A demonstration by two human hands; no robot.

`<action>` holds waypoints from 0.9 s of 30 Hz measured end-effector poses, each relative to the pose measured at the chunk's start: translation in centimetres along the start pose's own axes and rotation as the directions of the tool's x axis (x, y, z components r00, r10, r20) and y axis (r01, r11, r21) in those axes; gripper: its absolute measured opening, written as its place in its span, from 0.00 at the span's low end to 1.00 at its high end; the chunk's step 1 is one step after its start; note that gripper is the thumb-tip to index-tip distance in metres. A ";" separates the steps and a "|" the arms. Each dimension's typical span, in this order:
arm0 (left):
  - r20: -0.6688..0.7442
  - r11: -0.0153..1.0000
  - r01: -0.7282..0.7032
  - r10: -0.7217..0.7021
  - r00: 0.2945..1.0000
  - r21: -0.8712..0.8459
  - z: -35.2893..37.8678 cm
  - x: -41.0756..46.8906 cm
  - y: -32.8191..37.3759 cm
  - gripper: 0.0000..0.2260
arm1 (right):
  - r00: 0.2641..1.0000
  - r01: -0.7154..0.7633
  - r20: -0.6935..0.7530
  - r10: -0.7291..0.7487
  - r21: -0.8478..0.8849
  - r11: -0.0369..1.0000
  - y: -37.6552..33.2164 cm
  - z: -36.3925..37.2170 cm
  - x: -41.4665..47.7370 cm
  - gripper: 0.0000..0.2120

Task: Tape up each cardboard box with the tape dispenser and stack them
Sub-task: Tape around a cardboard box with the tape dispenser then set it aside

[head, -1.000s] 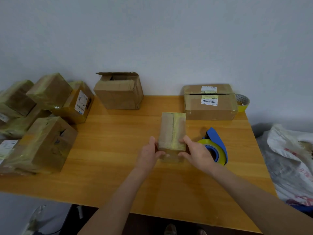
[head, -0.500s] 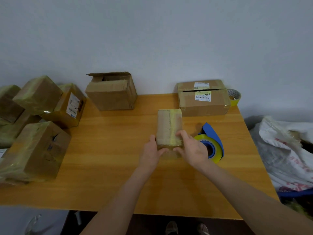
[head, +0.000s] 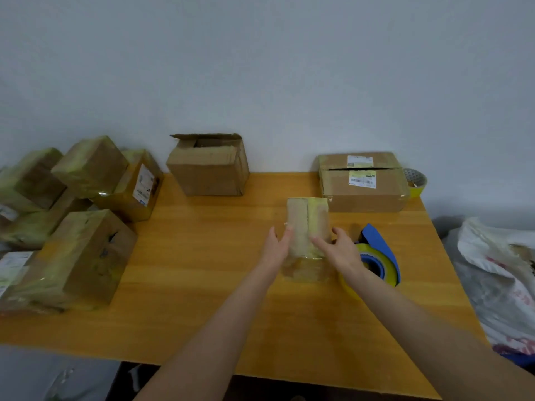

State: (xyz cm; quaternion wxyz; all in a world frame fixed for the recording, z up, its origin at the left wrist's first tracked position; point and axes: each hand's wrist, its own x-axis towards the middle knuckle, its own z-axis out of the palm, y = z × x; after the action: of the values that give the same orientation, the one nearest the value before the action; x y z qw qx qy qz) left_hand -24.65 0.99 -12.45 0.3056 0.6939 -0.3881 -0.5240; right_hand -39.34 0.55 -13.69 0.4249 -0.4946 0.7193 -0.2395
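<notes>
Where our forearms converge at mid-table, the left hand [head: 277, 247] lies with straight fingers flat against the left face of the small cardboard box [head: 308, 218], and the right hand [head: 343, 250] presses its near right corner, thumb laid on top; neither hand curls round it. We see the box as a narrow brown block resting on the wooden table [head: 202, 285], its top seam and edges glazed with yellowish tape. Just beside our right hand lies the blue tape dispenser [head: 379, 247] with its yellow roll; taped boxes [head: 84, 256] pile at the left edge, while an open box [head: 208, 169] and two stacked labelled boxes [head: 362, 195] line the wall.
</notes>
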 end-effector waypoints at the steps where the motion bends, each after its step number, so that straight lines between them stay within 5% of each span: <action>1: 0.012 1.000 0.017 -0.017 1.000 -0.005 -0.2 -0.3 0.4 0.28 | 0.999 0.031 0.017 -0.031 -0.049 0.998 -0.7 0.3 0.2 0.35; 8: -0.316 0.987 -0.154 0.134 0.939 -0.039 -9.2 -1.8 1.1 0.21 | 0.950 0.286 0.101 -0.296 0.105 0.953 -8.2 6.6 -0.5 0.34; 14: -0.469 0.959 -0.103 0.222 0.855 0.265 -19.7 -3.0 -1.7 0.20 | 0.894 0.323 0.261 -0.364 0.185 0.928 -13.3 15.0 -3.6 0.42; 20: -0.437 0.825 -0.007 0.307 0.845 0.565 -30.1 -1.2 -4.5 0.27 | 0.906 0.258 0.300 -0.298 0.165 0.952 -17.4 25.3 -5.1 0.43; 27: -0.229 0.637 -0.002 0.280 0.932 0.770 -39.9 1.9 -6.7 0.15 | 0.919 0.161 0.363 -0.154 0.011 0.987 -19.7 34.6 -6.7 0.40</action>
State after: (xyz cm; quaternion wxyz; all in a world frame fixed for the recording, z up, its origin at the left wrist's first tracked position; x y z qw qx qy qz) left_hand 15.56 3.48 -8.42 0.0875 0.8012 -0.5687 -0.1643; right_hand 1.03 1.45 -14.24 0.5247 -0.5907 0.5888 -0.1705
